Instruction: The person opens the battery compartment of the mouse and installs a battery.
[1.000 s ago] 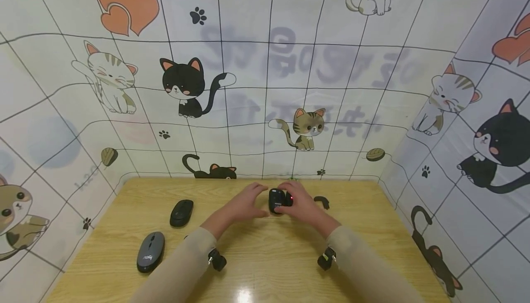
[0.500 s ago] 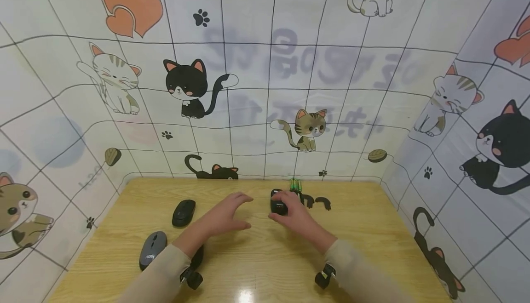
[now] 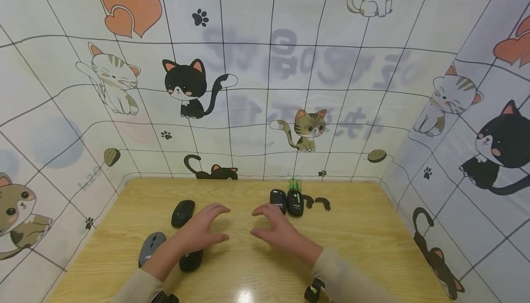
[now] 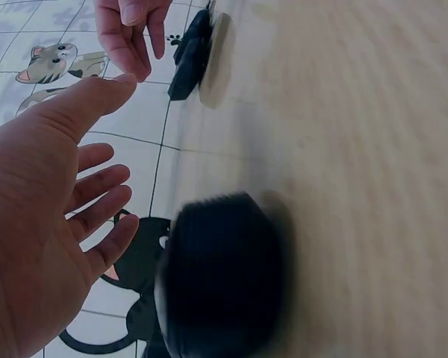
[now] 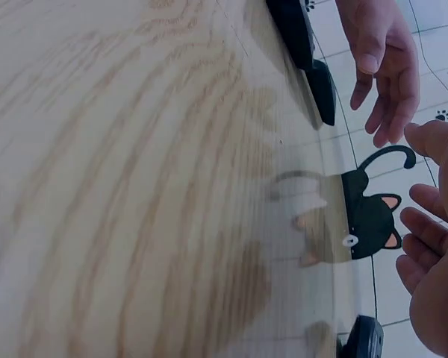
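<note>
"State of the hands?"

"Both spread, nothing held. Left hand [image 3: 200, 230] sat left of centre in the frame, right hand [image 3: 281, 233] just right of it."

"And the mice?"

"A black mouse [image 3: 278, 198] and a second black mouse [image 3: 295, 203] lay side by side, right of centre. The right hand overlapped the first; contact couldn't be told. Green batteries [image 3: 292, 185] lay behind. At lower left a dark mouse [image 3: 191, 262] showed, partly behind the left hand."

"Best handling?"

"My judgement: the dark mouse wanted thumb and fingers on opposite flanks, then a clean lift off the worktop [image 3: 256, 271], no dragging. The right hand had best stay clear of the pair; nudged batteries might roll."
</note>
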{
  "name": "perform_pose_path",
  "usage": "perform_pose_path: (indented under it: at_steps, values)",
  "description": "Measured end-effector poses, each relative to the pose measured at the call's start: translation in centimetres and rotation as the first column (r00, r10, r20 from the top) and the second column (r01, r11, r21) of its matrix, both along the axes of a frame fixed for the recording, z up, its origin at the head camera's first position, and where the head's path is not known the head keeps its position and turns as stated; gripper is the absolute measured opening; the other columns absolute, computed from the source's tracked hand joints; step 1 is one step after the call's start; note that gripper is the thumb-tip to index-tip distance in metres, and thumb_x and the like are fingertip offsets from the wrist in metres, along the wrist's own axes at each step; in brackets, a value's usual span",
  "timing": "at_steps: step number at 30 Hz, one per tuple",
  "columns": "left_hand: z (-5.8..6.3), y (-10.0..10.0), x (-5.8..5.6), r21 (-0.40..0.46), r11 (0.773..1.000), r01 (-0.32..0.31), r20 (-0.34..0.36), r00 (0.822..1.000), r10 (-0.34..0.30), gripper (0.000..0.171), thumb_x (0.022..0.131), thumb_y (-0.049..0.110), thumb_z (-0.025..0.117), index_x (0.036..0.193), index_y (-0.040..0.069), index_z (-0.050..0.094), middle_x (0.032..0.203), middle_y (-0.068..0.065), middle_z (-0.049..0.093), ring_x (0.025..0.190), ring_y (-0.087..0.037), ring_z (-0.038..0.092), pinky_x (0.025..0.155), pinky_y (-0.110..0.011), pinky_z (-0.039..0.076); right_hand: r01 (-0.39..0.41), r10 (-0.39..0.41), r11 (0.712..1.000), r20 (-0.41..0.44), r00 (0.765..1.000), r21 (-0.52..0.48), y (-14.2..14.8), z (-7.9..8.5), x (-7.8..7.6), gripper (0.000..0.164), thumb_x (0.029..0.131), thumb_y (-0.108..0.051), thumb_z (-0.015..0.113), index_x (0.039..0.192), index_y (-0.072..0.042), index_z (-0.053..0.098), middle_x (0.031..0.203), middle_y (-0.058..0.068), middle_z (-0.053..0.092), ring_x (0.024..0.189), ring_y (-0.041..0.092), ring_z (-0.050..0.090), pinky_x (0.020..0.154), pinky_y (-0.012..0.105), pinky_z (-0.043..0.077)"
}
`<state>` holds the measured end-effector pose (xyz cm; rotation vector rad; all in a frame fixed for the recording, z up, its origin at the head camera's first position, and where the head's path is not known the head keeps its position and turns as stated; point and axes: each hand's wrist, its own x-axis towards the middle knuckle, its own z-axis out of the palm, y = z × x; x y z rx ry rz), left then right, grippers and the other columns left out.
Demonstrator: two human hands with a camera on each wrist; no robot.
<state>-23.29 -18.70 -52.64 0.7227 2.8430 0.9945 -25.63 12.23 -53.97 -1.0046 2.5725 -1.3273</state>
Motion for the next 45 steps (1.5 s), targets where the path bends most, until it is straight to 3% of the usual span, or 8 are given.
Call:
perform_pose_path:
  at_steps: [12, 21, 26, 35, 41, 45]
  values:
    - [-0.9, -3.3, 2.5, -0.035, 0.999, -0.039, -0.016, 0.999, 0.039, 0.071, 0.092, 0.037, 0.093, 0.152, 0.013, 0.062, 0.15, 0.0, 0.06, 0.141, -0.032, 0.058, 0.11, -0.061, 0.055, -0.076, 0.077, 0.997, 0.011, 0.997, -0.012, -3.8, -0.4, 1.2, 0.044, 0.102, -0.024, 0.083, 0.138, -0.004, 0.066, 0.144, 0.006, 0.059, 0.138, 0.026, 0.05, 0.118, 0.047, 0.048]
    - [0.1, -5.6, 4.4, -0.061, 0.994, -0.093, 0.116, 0.988, 0.1, 0.084, 0.083, 0.046, 0.098, 0.152, 0.013, 0.062, 0.156, -0.01, 0.056, 0.143, -0.038, 0.055, 0.11, -0.063, 0.053, -0.112, 0.112, 0.993, 0.017, 0.994, 0.042, -6.2, -0.8, 1.9, 0.045, 0.103, -0.029, 0.082, 0.139, -0.006, 0.067, 0.141, 0.002, 0.06, 0.134, 0.018, 0.05, 0.117, 0.039, 0.049]
    - [0.2, -6.5, 5.4, -0.1, 0.991, -0.086, 0.137, 0.986, 0.099, 0.095, 0.078, 0.051, 0.1, 0.154, 0.011, 0.059, 0.154, -0.012, 0.057, 0.137, -0.035, 0.06, 0.106, -0.059, 0.056, -0.125, 0.125, 0.989, 0.006, 0.992, 0.082, -7.7, -0.8, 2.3, 0.047, 0.104, -0.033, 0.082, 0.142, -0.009, 0.066, 0.144, -0.001, 0.06, 0.137, 0.015, 0.05, 0.118, 0.037, 0.048]
    - [-0.1, -7.6, 5.9, -0.096, 0.991, -0.09, 0.192, 0.976, 0.107, 0.11, 0.067, 0.044, 0.107, 0.158, 0.009, 0.054, 0.155, -0.015, 0.055, 0.14, -0.042, 0.056, 0.106, -0.064, 0.054, -0.158, 0.16, 0.977, 0.002, 0.987, 0.144, -10.2, -0.9, 2.6, 0.056, 0.1, -0.038, 0.085, 0.145, -0.01, 0.065, 0.141, -0.002, 0.061, 0.132, 0.011, 0.05, 0.114, 0.028, 0.048]
    - [0.4, -7.4, 5.9, -0.136, 0.988, -0.078, 0.206, 0.973, 0.105, 0.112, 0.064, 0.041, 0.109, 0.156, 0.007, 0.057, 0.154, -0.019, 0.056, 0.139, -0.044, 0.058, 0.108, -0.066, 0.055, -0.153, 0.15, 0.963, 0.033, 0.988, 0.22, -11.5, -1.3, 3.1, 0.071, 0.096, -0.046, 0.087, 0.153, -0.013, 0.06, 0.144, -0.003, 0.058, 0.133, 0.009, 0.049, 0.114, 0.025, 0.047]
    - [0.7, -7.3, 5.8, -0.151, 0.987, -0.054, 0.202, 0.976, 0.084, 0.11, 0.064, 0.039, 0.11, 0.154, 0.004, 0.058, 0.151, -0.018, 0.058, 0.135, -0.041, 0.06, 0.107, -0.064, 0.056, -0.16, 0.162, 0.954, 0.012, 0.987, 0.253, -12.2, -1.2, 3.4, 0.078, 0.095, -0.048, 0.088, 0.156, -0.012, 0.057, 0.146, -0.002, 0.058, 0.136, 0.01, 0.05, 0.115, 0.024, 0.046]
